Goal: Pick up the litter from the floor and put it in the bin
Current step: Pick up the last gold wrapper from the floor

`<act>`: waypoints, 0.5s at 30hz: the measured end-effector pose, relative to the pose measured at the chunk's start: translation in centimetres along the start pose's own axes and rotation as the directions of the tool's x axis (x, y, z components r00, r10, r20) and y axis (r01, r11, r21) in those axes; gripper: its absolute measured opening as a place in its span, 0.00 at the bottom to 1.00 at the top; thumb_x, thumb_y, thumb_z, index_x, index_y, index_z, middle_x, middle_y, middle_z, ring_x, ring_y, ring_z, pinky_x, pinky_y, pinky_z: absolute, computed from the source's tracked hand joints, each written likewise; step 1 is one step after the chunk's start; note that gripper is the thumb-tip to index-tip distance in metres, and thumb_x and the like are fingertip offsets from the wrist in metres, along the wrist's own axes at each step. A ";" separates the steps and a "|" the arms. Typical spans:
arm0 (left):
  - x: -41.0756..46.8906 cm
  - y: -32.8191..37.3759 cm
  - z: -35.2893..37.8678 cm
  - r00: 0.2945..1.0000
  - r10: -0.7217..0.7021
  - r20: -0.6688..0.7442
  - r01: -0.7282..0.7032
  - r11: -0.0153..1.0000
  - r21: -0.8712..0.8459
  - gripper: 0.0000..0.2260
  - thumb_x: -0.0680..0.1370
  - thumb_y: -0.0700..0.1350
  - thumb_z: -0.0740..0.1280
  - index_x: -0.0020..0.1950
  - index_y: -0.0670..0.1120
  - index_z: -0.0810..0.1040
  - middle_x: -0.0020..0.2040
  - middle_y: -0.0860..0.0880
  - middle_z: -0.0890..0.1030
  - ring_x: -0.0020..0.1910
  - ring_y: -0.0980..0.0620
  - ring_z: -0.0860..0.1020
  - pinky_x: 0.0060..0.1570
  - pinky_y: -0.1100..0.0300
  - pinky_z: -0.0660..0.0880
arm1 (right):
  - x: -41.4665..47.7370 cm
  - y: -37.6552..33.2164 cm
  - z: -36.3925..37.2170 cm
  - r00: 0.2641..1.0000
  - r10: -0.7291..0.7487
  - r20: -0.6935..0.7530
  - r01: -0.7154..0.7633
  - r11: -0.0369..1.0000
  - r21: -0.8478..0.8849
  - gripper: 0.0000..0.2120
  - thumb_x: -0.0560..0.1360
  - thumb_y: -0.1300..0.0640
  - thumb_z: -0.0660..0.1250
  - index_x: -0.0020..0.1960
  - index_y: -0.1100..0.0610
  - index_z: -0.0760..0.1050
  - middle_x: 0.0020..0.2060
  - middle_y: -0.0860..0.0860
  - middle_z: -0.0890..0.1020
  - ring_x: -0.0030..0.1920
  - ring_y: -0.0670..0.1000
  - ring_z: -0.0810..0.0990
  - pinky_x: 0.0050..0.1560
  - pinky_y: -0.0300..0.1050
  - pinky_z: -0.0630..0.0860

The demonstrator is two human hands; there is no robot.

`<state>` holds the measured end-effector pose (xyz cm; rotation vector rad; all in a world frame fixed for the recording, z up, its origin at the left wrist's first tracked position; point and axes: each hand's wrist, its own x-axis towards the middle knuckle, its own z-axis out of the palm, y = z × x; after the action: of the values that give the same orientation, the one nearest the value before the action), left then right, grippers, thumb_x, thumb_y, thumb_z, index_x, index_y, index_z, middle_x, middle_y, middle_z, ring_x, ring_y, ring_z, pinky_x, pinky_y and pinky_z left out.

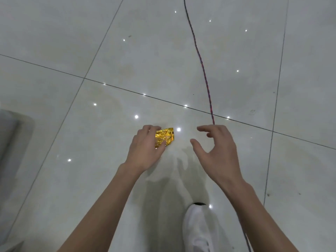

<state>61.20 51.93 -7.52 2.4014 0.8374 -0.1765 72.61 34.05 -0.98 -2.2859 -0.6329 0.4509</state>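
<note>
A crumpled gold foil wrapper (165,136) is at the centre of the view, over the white tiled floor. My left hand (143,148) pinches it, fingers over its top edge and thumb under its lower edge. My right hand (216,148) hovers a hand's width to the right of the wrapper, fingers spread and loosely bent, holding nothing. No bin is in view.
A thin red-and-blue twisted cord (201,64) runs across the floor from the top to behind my right hand. My white shoe (197,228) stands at the bottom centre. A grey object (9,135) sits at the left edge. Glossy floor tiles (91,42) spread all around.
</note>
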 end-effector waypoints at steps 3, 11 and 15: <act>1.8 -1.5 2.8 0.997 0.068 0.028 -0.071 0.991 0.111 0.23 0.78 0.53 0.67 0.71 0.48 0.70 0.68 0.47 0.71 0.64 0.44 0.71 0.62 0.52 0.69 | 0.5 2.3 1.3 1.000 -0.010 -0.013 0.010 1.000 -0.023 0.15 0.74 0.49 0.72 0.60 0.46 0.77 0.56 0.41 0.74 0.58 0.47 0.76 0.61 0.51 0.74; 4.2 -2.5 5.7 0.995 0.098 0.019 -0.100 0.972 0.215 0.27 0.76 0.51 0.69 0.73 0.46 0.68 0.69 0.46 0.71 0.63 0.43 0.71 0.59 0.52 0.68 | 1.7 4.3 2.4 0.998 0.010 -0.056 -0.010 1.000 -0.015 0.15 0.74 0.50 0.72 0.60 0.47 0.77 0.57 0.42 0.75 0.58 0.47 0.76 0.61 0.51 0.73; 5.0 -2.8 6.5 0.996 0.090 0.010 -0.088 0.948 0.305 0.28 0.73 0.52 0.72 0.71 0.48 0.70 0.64 0.46 0.73 0.60 0.43 0.72 0.56 0.51 0.68 | 2.0 4.3 3.0 0.998 0.033 -0.056 -0.032 0.999 0.004 0.15 0.74 0.51 0.72 0.60 0.47 0.77 0.56 0.42 0.75 0.58 0.47 0.76 0.62 0.52 0.73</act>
<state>63.87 52.69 -15.70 2.7229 0.7457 -0.2844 74.11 34.07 -6.39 -2.3006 -0.5675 0.4010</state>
